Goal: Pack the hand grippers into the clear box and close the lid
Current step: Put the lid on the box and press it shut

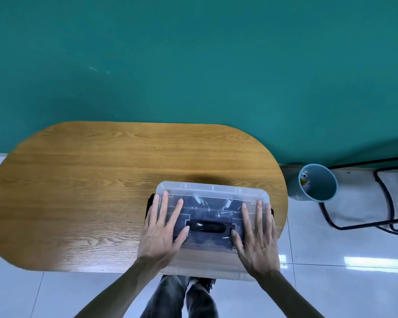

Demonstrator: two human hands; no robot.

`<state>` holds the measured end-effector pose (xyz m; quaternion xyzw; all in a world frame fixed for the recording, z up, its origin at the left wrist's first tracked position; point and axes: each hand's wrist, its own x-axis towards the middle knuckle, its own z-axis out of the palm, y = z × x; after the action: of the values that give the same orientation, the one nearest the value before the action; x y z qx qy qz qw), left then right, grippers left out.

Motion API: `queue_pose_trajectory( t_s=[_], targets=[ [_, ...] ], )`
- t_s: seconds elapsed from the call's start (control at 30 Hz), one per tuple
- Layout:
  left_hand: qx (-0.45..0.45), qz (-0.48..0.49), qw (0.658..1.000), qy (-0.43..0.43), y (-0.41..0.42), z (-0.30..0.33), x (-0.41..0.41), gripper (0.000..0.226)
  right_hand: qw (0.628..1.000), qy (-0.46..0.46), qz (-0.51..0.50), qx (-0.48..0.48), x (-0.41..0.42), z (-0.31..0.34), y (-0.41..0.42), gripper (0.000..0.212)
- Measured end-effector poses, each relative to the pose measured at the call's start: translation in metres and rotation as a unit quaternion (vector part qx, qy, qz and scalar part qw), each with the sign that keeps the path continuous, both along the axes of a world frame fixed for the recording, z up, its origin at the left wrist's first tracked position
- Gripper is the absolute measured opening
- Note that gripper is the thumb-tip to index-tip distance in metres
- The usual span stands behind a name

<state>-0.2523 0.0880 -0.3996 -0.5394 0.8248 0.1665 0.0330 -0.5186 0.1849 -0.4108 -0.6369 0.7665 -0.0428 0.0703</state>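
Toward the lower middle of the frame, a clear box [213, 216] sat on the near right part of an oval wooden table [90, 191], its near edge close to the table's front rim. A clear lid [213, 189] lay over the box, and both hands were spread flat on top of it. The left hand [162, 230] rested palm down on the lid's left side, fingers splayed and extended toward the far edge, gripping nothing, its thumb reaching in toward the left end of the black handle [208, 226] set in the lid's middle. The right hand [257, 235] mirrored it on the right side, likewise flat and open with nothing held, its thumb beside the handle's right end. Through the plastic, the hand grippers [213, 204] showed inside the box as dark shapes with coiled metal springs, in the far half beneath the lid. Black latches showed at the box's left and right ends; whether they were fastened could not be told. At the right of the frame, on the pale tiled floor [331, 283], stood a grey-blue bin [317, 182] beside a black metal frame [365, 226]. A green wall [193, 65] filled the upper frame.
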Motion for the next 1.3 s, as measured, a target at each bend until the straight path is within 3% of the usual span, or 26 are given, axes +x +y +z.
queue_pose_trajectory(
  t_s=[0.33,0.43,0.73,0.9,1.1,1.3],
  targets=[
    [-0.013,-0.015,1.0,0.005,-0.001,0.004,0.008,0.069,0.999,-0.027,0.039,-0.008,-0.017,0.004,0.003,0.067],
    [0.004,0.045,0.999,-0.006,0.003,0.004,0.021,0.072,0.999,-0.039,-0.001,0.012,-0.033,0.004,0.013,0.067],
    [0.075,0.11,0.987,0.086,0.007,0.01,0.021,0.077,0.977,-0.214,-0.004,0.01,-0.038,0.011,0.008,0.072],
    [0.081,0.126,0.984,0.095,0.007,0.013,0.017,0.078,0.971,-0.236,-0.03,0.01,-0.037,0.013,0.01,0.072],
    [0.083,0.133,0.982,0.103,0.007,0.013,0.017,0.08,0.978,-0.199,-0.053,0.031,-0.036,0.012,0.012,0.074],
    [0.09,0.144,0.978,0.121,0.006,0.013,0.018,0.079,0.958,-0.28,-0.057,0.025,-0.038,0.012,0.011,0.076]
  ],
)
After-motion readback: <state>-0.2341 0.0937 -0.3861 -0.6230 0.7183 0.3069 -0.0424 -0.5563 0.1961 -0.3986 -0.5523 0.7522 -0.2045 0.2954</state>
